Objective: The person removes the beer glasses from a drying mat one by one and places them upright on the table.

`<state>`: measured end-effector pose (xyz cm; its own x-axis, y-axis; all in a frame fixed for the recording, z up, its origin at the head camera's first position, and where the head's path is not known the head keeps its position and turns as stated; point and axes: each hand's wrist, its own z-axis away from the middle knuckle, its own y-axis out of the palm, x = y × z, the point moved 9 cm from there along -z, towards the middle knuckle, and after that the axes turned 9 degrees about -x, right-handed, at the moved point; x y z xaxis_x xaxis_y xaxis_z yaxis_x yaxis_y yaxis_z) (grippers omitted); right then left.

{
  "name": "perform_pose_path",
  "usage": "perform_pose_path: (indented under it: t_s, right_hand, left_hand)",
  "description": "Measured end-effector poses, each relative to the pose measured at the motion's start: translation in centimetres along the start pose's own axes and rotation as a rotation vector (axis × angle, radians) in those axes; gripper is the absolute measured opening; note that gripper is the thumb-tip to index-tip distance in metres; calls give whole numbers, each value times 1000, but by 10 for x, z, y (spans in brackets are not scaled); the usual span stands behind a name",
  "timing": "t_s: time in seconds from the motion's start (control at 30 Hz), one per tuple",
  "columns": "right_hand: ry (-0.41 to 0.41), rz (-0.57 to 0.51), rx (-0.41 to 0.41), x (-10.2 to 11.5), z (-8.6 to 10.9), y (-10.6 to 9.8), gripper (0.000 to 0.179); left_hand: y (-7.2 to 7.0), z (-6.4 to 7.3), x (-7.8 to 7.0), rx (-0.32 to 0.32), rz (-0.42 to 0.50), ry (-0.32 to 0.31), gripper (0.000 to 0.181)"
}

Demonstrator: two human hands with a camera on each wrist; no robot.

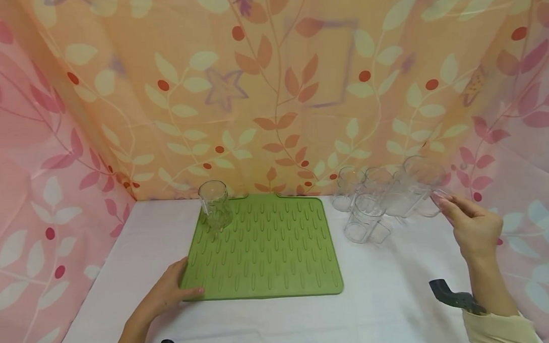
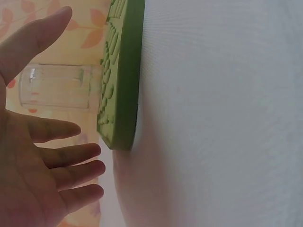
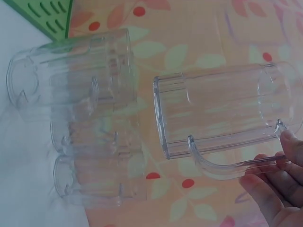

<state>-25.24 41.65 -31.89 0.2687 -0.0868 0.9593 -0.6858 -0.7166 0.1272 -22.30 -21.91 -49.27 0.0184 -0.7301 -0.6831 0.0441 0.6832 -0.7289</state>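
Note:
My right hand (image 1: 476, 231) pinches the handle of a clear glass mug (image 1: 407, 191) at the back right. In the right wrist view this mug (image 3: 218, 113) hangs clear of the tabletop, the fingertips at one end of its handle. My left hand (image 1: 163, 291) lies at the near left corner of a green ribbed drying mat (image 1: 271, 252), thumb overlapping the edge. Its fingers are spread and fairly straight in the left wrist view, around nothing. Another clear mug (image 1: 214, 204) stands on the mat's far left corner.
Several more clear mugs (image 1: 363, 222) stand close together right of the mat, partly overlapping the held one. A white cloth (image 1: 296, 323) covers the table. Floral fabric walls (image 1: 277, 91) enclose the back and both sides.

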Motion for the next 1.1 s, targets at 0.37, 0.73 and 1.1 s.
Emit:
perform_pose_path:
  t_s: [0.37,0.73,1.1]
  right_hand:
    - [102,234,-16,-15,-8,-25,22]
    - [88,434,-40,-42,-8,-34,43]
    - [16,545,-2,-72,1,-32,47]
  left_hand:
    - [3,2,6,25,-16,-37,108]
    - [5,1,5,11,-92,-21,109]
    - [8,-1,11,12,-126,-45,110]
